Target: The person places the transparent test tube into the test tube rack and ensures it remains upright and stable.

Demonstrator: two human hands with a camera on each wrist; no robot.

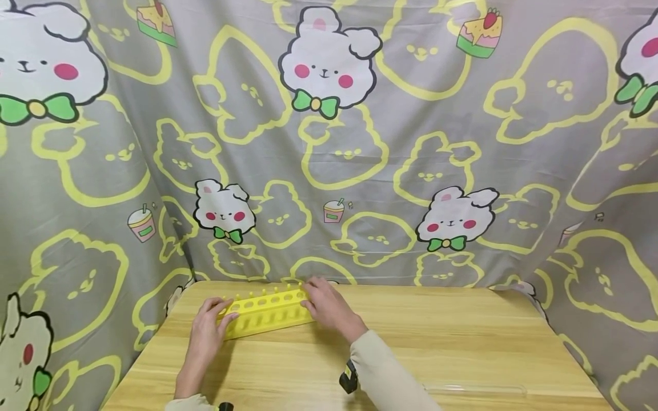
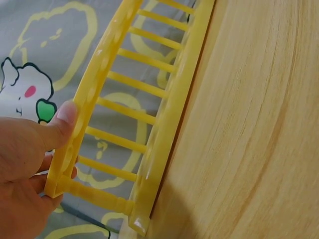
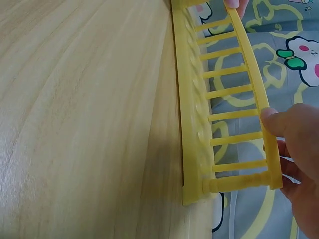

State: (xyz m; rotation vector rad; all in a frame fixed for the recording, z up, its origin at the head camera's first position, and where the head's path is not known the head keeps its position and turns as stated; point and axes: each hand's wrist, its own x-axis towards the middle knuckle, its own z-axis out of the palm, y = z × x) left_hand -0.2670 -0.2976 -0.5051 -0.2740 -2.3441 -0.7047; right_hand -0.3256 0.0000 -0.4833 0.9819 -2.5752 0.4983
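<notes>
A yellow plastic test tube rack [image 1: 268, 327] stands at the back left of the table, turned a little askew. It has a row of round holes in its top bar and several pegs along the rear. My left hand [image 1: 204, 330] grips the left end, thumb on the near side of the top bar. At the other end my right hand [image 1: 330, 305] holds the same bar between thumb and fingers. In the left wrist view the rack [image 2: 172, 124] shows its slim uprights. Some fingers are hidden behind the bar.
A clear, slender tube [image 1: 475, 389] lies on the wooden table [image 1: 437, 331] near the front right. Behind and at both sides hangs a grey curtain [image 1: 390, 165] with cartoon prints. Dark wrist straps [image 1: 348, 377] show at the sleeves.
</notes>
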